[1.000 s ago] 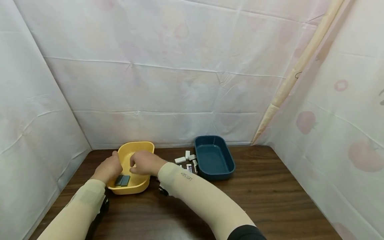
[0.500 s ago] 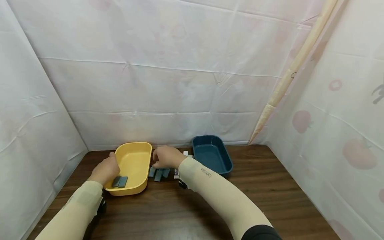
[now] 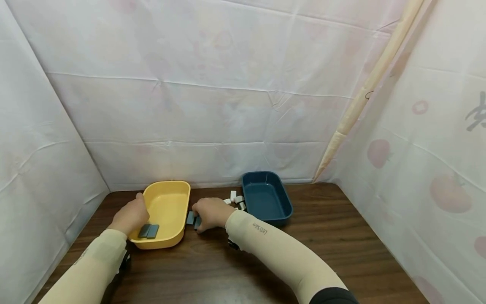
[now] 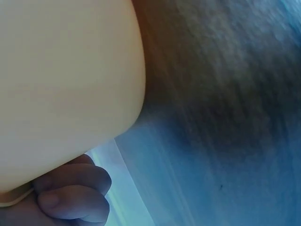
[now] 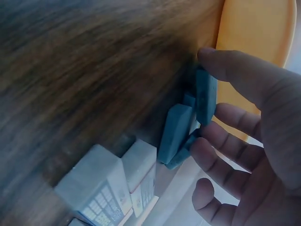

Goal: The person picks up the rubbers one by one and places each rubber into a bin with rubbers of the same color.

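Note:
My left hand (image 3: pixel 130 215) grips the left rim of the yellow tray (image 3: pixel 178 221); in the left wrist view its curled fingers (image 4: pixel 77 202) show beneath the tray's pale wall. Two flat grey-blue blocks (image 3: pixel 149 231) lie inside near that hand. To the tray's right, my right hand (image 3: pixel 213 212) reaches down over more grey-blue blocks (image 3: pixel 190 218) on the table. From the right wrist, one grey-blue block (image 5: pixel 206 96) is seen between the thumb and fingertips, which pinch it at its ends. Another grey-blue block (image 5: pixel 175 134) lies beside it, and more are partly hidden.
Several small white blocks (image 3: pixel 233 195) lie between the right hand and a dark blue tray (image 3: pixel 287 202). In the right wrist view, white blocks (image 5: pixel 96 181) carry printed sides. The brown wooden table (image 3: pixel 341 236) meets white patterned sheets (image 3: pixel 212 126) behind and at both sides.
My right hand has moved out of the yellow tray, over its rim to the right, then down onto the grey-blue blocks. The left hand has kept its hold on the tray.

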Tool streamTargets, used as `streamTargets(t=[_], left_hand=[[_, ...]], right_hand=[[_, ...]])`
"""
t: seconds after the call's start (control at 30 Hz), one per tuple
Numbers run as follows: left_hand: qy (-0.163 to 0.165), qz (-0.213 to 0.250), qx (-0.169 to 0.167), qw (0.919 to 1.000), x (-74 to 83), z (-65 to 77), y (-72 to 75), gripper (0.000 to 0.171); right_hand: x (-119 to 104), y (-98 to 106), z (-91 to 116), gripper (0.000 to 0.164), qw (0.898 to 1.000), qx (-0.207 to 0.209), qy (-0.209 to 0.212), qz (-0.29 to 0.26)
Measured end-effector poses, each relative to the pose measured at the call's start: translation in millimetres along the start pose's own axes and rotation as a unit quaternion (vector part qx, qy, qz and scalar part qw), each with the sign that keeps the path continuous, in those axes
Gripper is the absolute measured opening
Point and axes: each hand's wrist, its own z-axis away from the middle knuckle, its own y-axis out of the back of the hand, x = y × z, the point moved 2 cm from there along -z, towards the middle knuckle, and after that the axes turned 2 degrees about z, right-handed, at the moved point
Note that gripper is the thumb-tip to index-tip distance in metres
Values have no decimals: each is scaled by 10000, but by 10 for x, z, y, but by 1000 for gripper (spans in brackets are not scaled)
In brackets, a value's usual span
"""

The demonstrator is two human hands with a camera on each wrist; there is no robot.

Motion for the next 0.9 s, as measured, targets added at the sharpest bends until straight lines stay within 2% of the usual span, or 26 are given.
streamTargets(t=[0.13, 0.23, 0.4, 0.53, 0.7, 0.9], left_hand=[[19, 5, 5, 10000, 5, 0, -8, 78], [52, 4, 4, 10000, 18, 1, -5, 77], [106, -28, 47, 9999, 49, -2, 10, 78], [129, -28, 25, 9999, 45, -5, 6, 78], [147, -18, 19, 9999, 33, 5, 0, 78], [141, -38, 41, 9999, 25, -11, -6, 75]], right_hand=[[-1, -12, -18, 46, 10000, -3, -2, 91], [9, 37, -23, 42, 10000, -29, -62, -38], [35, 225, -35, 36, 9982, 101, -245, -546], [9, 380, -64, 26, 9972, 413, -127, -610], [-137, 497, -148, 24, 9970, 621, 101, -447], [-420, 470, -291, 19, 9978, 468, 221, -416]])
